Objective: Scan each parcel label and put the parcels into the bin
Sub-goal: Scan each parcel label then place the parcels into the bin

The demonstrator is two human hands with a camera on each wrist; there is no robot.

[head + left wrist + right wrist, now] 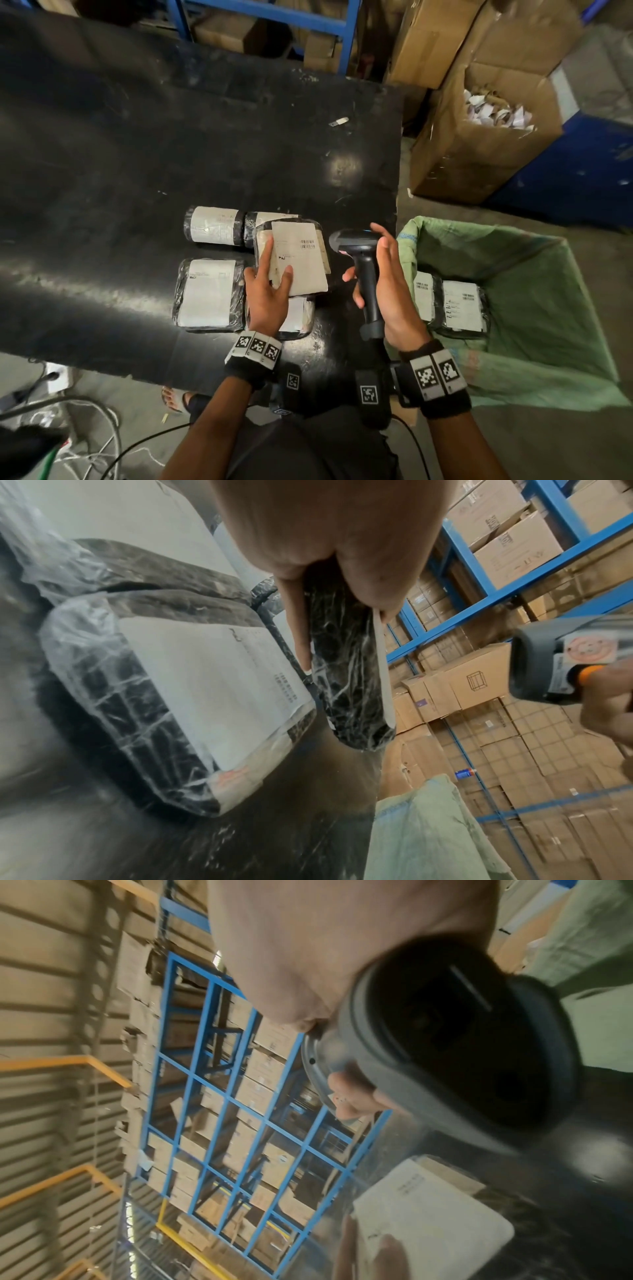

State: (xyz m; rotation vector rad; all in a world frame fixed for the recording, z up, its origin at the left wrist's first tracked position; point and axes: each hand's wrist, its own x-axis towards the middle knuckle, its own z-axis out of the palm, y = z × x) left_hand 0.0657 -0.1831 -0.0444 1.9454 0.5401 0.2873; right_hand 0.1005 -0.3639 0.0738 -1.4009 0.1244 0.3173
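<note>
Parcel [298, 260]: my left grip [265, 301] is pinching it above the surface [137, 154] | my right grip [390, 291] is clasping the scanner [363, 270] | bin [548, 359] is holding two.

Desk [171, 144] beyond parcels [209, 291] bare, open to reach. Bin [548, 342] mouth open right of desk edge; two parcels in bin [452, 305] fill near-left corner, rest free.
</note>
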